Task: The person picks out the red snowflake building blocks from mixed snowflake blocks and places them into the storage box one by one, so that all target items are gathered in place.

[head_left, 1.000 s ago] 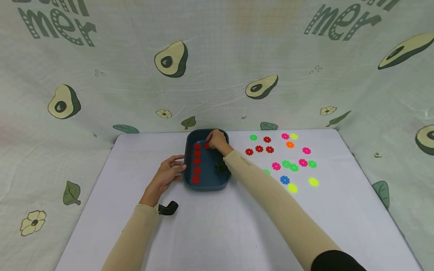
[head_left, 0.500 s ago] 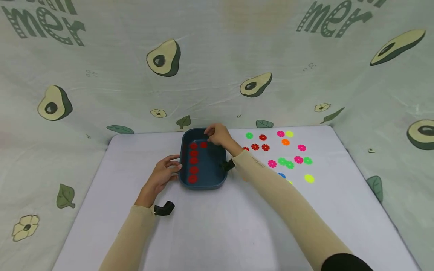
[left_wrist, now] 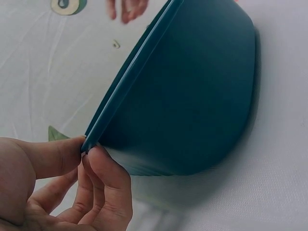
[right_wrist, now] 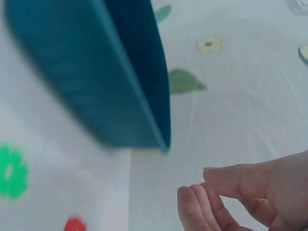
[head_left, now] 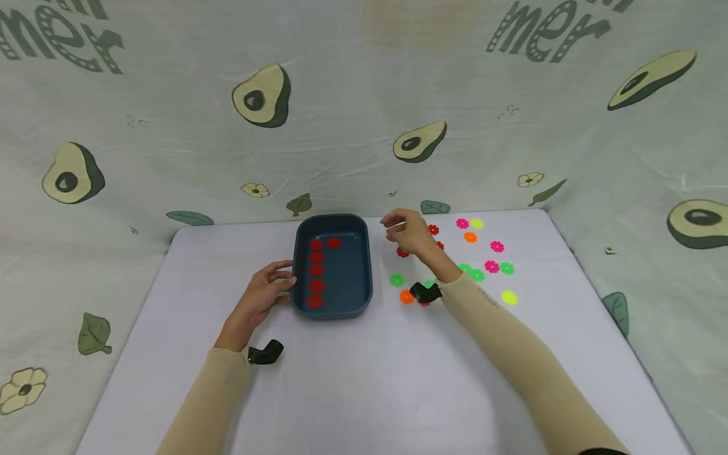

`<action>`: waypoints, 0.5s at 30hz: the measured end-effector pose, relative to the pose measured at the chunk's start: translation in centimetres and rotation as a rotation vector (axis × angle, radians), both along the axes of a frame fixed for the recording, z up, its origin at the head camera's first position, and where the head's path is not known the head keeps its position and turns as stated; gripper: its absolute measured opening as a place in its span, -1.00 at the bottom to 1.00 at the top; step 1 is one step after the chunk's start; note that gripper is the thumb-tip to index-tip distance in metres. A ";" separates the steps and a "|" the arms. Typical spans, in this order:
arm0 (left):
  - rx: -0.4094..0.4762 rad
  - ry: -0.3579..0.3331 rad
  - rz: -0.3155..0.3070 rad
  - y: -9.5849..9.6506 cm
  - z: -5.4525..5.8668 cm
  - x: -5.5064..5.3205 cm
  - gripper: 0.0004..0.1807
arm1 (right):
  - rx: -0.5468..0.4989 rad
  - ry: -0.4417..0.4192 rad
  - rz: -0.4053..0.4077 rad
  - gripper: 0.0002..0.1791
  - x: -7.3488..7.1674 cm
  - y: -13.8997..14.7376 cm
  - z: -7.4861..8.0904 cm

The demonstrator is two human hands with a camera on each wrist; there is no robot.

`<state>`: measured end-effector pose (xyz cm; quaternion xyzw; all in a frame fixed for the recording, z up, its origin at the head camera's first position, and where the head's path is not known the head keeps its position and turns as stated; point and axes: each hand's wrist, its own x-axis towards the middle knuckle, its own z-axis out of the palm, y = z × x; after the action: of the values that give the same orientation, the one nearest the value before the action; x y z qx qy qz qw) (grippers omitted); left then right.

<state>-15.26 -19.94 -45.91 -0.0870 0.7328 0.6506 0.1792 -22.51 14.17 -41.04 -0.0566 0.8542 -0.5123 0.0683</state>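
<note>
A dark blue rectangular tray [head_left: 332, 315] stands at the back of the white table. Inside it, several red flower-shaped discs [head_left: 316, 270] form a column along the left side. One more red disc [head_left: 333, 242] lies beside the column's far end. My left hand [head_left: 260, 297] is at the tray's left side. In the left wrist view its thumb and index finger pinch the tray's rim [left_wrist: 122, 82]. My right hand [head_left: 414, 235] hovers just right of the tray with loosely bent fingers and holds nothing; in the right wrist view the fingers [right_wrist: 192, 207] hang near the thumb.
Loose flower-shaped discs lie scattered right of the tray: red [head_left: 433, 229], green [head_left: 396, 280], orange [head_left: 470, 237], pink [head_left: 497, 246] and yellow [head_left: 509, 297]. My right forearm [head_left: 500, 322] crosses above some of them. A printed cloth [head_left: 341, 126] hangs behind the table.
My right hand has come up out of the tray and moved right, leaving a red disc at the far end. My left hand stays at the tray's rim. The head view has shifted slightly.
</note>
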 end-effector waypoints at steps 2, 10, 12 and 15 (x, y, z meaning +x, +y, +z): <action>0.003 -0.001 -0.003 0.0 0.1 0.0 -0.39 | 0.016 -0.009 -0.023 -0.71 0.3 1.4 -0.4; -0.003 -0.001 -0.016 -0.1 0.0 0.1 -0.37 | 0.067 -0.053 -0.124 -0.63 1.1 6.8 -2.1; -0.004 0.000 -0.020 -0.1 0.0 0.1 -0.36 | 0.081 -0.063 -0.150 -0.62 1.3 8.0 -2.7; -0.007 -0.001 -0.021 0.0 0.0 0.1 -0.37 | 0.101 -0.078 -0.181 -0.61 1.6 9.6 -3.6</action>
<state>-15.19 -19.94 -45.94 -0.0805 0.7358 0.6462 0.1862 -20.89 23.77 -44.67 0.0441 0.8774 -0.4743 0.0578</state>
